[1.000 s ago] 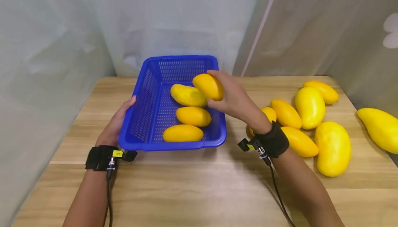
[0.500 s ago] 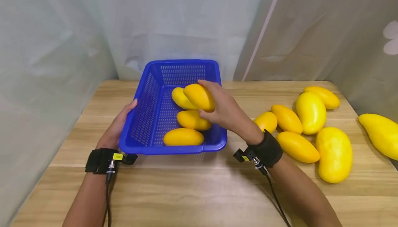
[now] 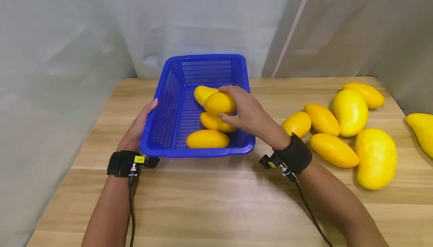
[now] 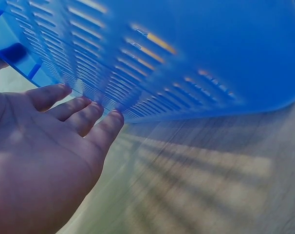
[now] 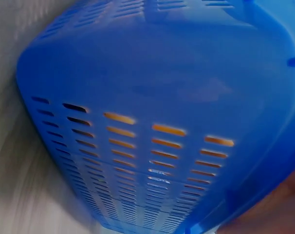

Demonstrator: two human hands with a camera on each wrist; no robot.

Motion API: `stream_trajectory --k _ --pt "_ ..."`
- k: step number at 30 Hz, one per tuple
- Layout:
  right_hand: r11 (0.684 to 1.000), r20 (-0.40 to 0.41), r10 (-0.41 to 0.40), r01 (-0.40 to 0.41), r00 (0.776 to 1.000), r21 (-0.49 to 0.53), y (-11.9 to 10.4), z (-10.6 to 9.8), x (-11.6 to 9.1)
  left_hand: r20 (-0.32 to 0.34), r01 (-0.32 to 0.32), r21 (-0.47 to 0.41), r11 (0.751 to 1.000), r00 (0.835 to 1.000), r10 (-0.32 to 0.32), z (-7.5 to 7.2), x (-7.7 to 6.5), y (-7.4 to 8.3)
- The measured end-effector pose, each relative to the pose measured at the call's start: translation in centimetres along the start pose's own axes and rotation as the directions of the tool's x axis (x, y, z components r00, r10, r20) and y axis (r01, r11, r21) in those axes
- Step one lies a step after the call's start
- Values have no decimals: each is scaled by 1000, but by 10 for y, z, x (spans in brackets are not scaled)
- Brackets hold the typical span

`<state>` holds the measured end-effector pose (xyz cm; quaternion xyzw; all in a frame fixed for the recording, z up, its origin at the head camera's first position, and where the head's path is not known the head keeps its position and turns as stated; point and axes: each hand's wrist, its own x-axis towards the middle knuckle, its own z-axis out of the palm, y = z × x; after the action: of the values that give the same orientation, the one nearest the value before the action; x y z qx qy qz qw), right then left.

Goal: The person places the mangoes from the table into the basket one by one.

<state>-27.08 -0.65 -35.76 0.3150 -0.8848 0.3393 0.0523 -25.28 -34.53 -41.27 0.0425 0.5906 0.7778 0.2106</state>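
A blue plastic basket (image 3: 197, 152) with slotted walls stands in the middle of the head view. My left hand (image 3: 137, 128) grips its left side, thumb at the rim; in the left wrist view the fingers (image 4: 108, 127) lie against the outer slats. Inside the basket my right hand (image 3: 248, 113) holds a yellow mango (image 3: 219, 103) between thumb and fingers. The held mango overlaps a paler mango (image 3: 202, 93) and sits just above another mango (image 3: 214, 121). Closest to the front wall lies one more mango (image 3: 208, 139). The right wrist view shows mostly the basket's outer wall (image 5: 152, 73).
To the right on the wooden table (image 3: 209, 202) lie several loose mangoes, among them a large one (image 3: 376, 158) and a small one (image 3: 297, 124) near my right wrist. Another mango (image 3: 421, 128) is cut off by the right edge. A pale curtain (image 3: 203, 17) hangs behind.
My right hand has lowered the mango into the basket and slightly left, down among the other mangoes. The left hand keeps its place on the basket; the head view has shifted a little.
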Motion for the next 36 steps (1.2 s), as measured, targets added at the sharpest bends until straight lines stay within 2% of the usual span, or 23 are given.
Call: stream_trajectory --k 4,10,15,25,36 --pt "1000 7 -14 14 1000 0 0 1 -2 40 -20 -37 999 999 21 2 4 1" --pt "999 12 -29 29 1000 -26 -6 6 -4 19 -8 -5 1000 1000 8 1 1 3" --pt "999 20 -37 37 999 -34 -14 11 -5 -2 4 -11 1000 1000 -4 1 -4 4" --pt "995 133 -70 79 989 -63 -32 24 -8 -18 27 23 999 999 -26 3 -8 6" --pt "992 139 -65 79 988 -95 -37 30 -8 -15 47 -20 999 999 -47 3 -11 9"
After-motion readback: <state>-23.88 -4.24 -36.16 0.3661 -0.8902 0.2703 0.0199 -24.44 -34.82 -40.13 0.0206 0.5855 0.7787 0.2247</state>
